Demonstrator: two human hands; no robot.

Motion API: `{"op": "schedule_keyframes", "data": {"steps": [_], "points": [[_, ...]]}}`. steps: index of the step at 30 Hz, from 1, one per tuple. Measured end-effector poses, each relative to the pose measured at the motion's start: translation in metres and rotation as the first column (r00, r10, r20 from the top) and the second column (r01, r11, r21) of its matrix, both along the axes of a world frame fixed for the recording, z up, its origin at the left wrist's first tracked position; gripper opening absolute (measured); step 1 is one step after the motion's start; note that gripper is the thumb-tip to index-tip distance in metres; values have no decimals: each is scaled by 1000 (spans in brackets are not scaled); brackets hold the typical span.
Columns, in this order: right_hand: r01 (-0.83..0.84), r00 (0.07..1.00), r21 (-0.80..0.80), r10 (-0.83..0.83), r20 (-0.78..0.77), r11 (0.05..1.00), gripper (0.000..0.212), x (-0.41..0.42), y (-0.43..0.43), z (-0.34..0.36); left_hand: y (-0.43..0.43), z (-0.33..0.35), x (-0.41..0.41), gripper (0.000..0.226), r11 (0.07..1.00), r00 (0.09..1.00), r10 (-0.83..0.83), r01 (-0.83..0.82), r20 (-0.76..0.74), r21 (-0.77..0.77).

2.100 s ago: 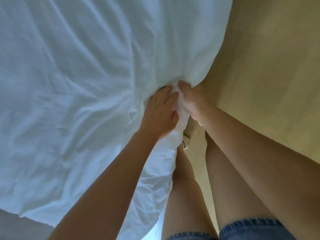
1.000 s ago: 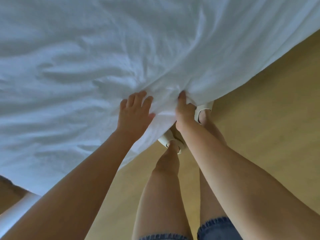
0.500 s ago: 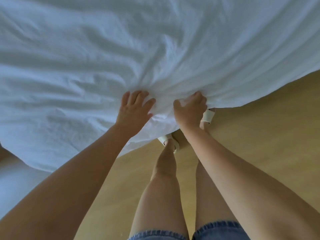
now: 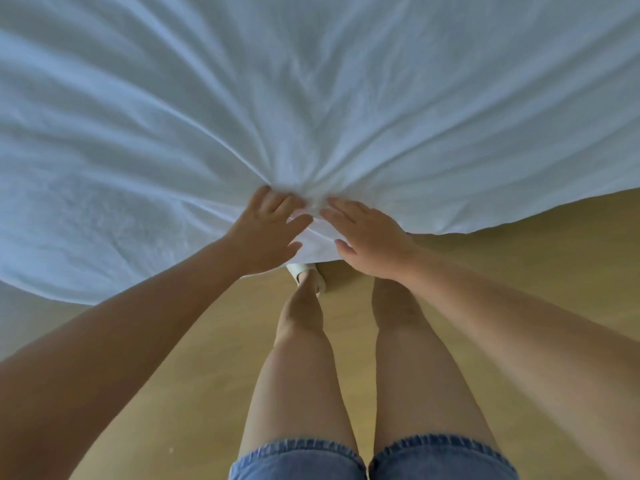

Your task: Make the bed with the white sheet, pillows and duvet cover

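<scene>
White sheet (image 4: 311, 98) fills the whole upper view, spread over the bed, with deep creases fanning out from one bunched spot at its near edge. That edge hangs free above the wooden floor (image 4: 519, 271), not tucked. Can't tell if this cloth is the sheet or the duvet cover; calling it the sheet. Judgement: early stage, cloth is laid out but wrinkled, edge loose, smoothing and tucking left. No pillows or duvet cover in view, so those steps look undone.

Person stands at the bed edge, bare legs, denim shorts (image 4: 298, 459), a white shoe (image 4: 304, 275) peeking out under the cloth edge.

Left hand (image 4: 270, 233) lies on the bunched spot, fingers fairly straight and together, pressing flat, not pinching. Right hand (image 4: 367, 240) just beside it, fingers extended over the same gather, thumb out at the hanging edge; also flat, gripping nothing that shows.
</scene>
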State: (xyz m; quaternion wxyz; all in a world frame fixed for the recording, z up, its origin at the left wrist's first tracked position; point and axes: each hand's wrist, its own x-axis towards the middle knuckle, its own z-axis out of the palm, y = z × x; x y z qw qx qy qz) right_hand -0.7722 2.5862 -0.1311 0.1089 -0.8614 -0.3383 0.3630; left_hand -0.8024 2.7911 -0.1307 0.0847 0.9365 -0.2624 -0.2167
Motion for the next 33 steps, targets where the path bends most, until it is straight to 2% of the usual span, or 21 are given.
{"op": "schedule_keyframes", "data": {"steps": [2, 4, 6, 9, 11, 13, 14, 15, 16, 20, 23, 24, 25, 26, 27, 28, 29, 30, 31, 32, 33], "points": [[198, 976, 70, -203, 80, 978, 50, 23, -13, 10, -20, 5, 7, 49, 996, 996, 78, -80, -51, -36], [340, 926, 30, -341, 164, 940, 54, 48, -37, 13, -47, 7, 22, 58, 988, 983, 149, -151, -105, -10], [394, 893, -23, -376, 248, 919, 61, 71, -69, 12, -78, 3, 41, 66, 986, 978, 167, -164, -125, 36], [384, 870, 3, -363, 335, 923, 65, 96, -120, 0, -134, -4, 67, 70, 987, 982, 163, -163, -94, 2], [452, 856, -79, -408, 317, 888, 65, 102, -175, -21, -176, -9, 83, 71, 981, 980, 188, -190, -64, -29], [616, 784, -321, -599, 160, 720, 66, 85, -249, -44, -221, -16, 97, 75, 978, 978, 204, -206, -46, -34], [656, 693, -462, -719, 56, 597, 66, 69, -288, -50, -246, -18, 103, 77, 982, 982, 186, -186, -41, -21], [664, 608, -549, -794, -1, 508, 66, 54, -324, -49, -272, -21, 109, 81, 986, 985, 166, -167, -43, -2], [681, 571, -555, -821, -7, 478, 64, 44, -355, -45, -298, -23, 114, 84, 987, 986, 159, -158, -53, 21], [822, 568, -155, -811, 141, 548, 58, 79, -435, -26, -407, -26, 147, 85, 980, 975, 187, -177, -120, 91], [693, 596, 247, -731, 333, 677, 57, 150, -453, -22, -477, -23, 176, 79, 969, 959, 247, -243, -136, 44], [609, 586, 340, -696, 416, 716, 58, 173, -459, -25, -494, -21, 184, 78, 965, 957, 262, -263, -124, 13], [561, 577, 336, -648, 497, 756, 59, 190, -470, -34, -507, -20, 191, 77, 961, 957, 272, -275, -103, -20], [596, 611, 230, -620, 493, 770, 60, 198, -491, -47, -518, -19, 197, 76, 960, 959, 273, -277, -80, -45], [686, 648, 51, -642, 410, 725, 60, 198, -519, -60, -526, -18, 202, 76, 963, 963, 263, -266, -66, -51], [770, 638, -199, -727, 255, 606, 61, 189, -552, -73, -533, -17, 206, 75, 968, 967, 246, -249, -62, -38], [782, 519, -458, -848, 105, 422, 61, 174, -582, -82, -539, -15, 210, 75, 974, 972, 225, -226, -67, -15], [745, 395, -598, -918, 38, 296, 61, 156, -602, -83, -543, -14, 214, 76, 978, 975, 209, -210, -75, 4], [743, 362, -613, -932, 28, 270, 59, 143, -615, -79, -550, -13, 219, 75, 980, 977, 197, -196, -83, 22], [795, 402, -521, -913, 67, 312, 56, 135, -621, -75, -559, -13, 223, 75, 984, 979, 178, -174, -98, 42], [862, 443, -332, -887, 126, 384, 55, 133, -617, -72, -568, -14, 227, 75, 986, 981, 155, -147, -117, 72]]}}
